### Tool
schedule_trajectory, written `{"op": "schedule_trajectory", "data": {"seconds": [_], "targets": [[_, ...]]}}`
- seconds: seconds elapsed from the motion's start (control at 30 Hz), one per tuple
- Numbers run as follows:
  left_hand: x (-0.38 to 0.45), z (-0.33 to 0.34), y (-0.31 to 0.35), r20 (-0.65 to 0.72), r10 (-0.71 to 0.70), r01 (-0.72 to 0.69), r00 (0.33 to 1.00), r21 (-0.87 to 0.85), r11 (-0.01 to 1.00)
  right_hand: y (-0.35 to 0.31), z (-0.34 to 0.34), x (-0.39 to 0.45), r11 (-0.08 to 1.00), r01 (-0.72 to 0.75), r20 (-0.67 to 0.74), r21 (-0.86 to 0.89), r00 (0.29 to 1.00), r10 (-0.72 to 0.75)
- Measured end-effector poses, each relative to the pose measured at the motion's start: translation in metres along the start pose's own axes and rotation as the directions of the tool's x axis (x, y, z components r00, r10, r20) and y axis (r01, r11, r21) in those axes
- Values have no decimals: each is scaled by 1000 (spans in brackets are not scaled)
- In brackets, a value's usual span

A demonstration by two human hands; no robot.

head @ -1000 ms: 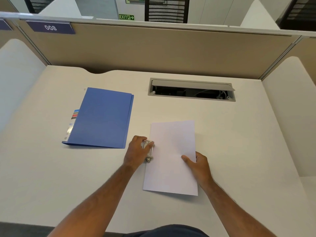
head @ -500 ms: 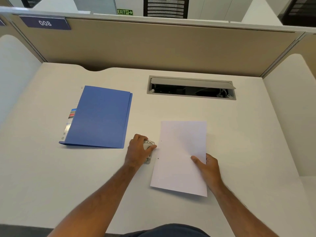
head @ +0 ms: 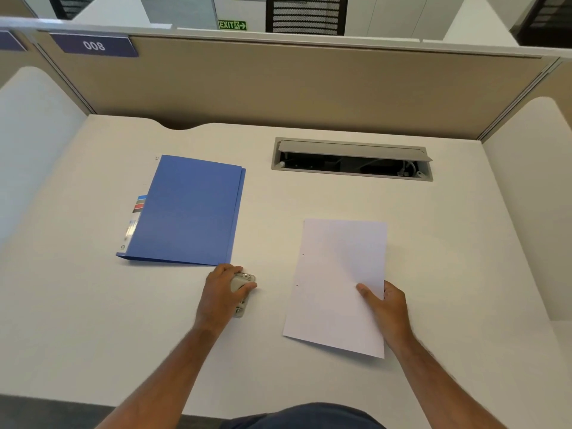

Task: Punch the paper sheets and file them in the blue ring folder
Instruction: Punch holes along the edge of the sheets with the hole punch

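Paper sheets (head: 337, 286), now pulled clear of the hole punch (head: 243, 289), show two holes; left hand (head: 221, 292) grips the punch, right hand (head: 385, 308) pinches the sheets, so filing comes next.

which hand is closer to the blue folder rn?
Left. The left hand grips the punch just below the blue folder's near corner; the right hand holds the paper farther right.

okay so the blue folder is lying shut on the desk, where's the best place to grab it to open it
Probably the cover's free long edge on the right of the folder, nearest the left hand. The labelled spine lies along the left, so the cover likely hinges there. Slip fingertips under that right edge and lift leftward.
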State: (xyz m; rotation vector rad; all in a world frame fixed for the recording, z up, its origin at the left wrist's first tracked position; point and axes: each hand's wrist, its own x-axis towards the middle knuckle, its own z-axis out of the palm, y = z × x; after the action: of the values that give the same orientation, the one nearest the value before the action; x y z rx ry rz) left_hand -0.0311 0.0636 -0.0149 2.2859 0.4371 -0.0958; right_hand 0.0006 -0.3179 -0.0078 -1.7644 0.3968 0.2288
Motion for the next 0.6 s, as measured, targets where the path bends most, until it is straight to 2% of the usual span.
{"op": "schedule_trajectory", "data": {"seconds": [0.27, 0.6], "targets": [[-17, -32, -38, -121, -52, 52, 991, -2, 999, -1, -1, -3, 1000, 4, -11, -11, 1000, -4], [-13, -67, -67, -240, -186, 192, 953, 0, 981, 0, 0, -5, 999, -2, -24, -32, 1000, 1]]}}
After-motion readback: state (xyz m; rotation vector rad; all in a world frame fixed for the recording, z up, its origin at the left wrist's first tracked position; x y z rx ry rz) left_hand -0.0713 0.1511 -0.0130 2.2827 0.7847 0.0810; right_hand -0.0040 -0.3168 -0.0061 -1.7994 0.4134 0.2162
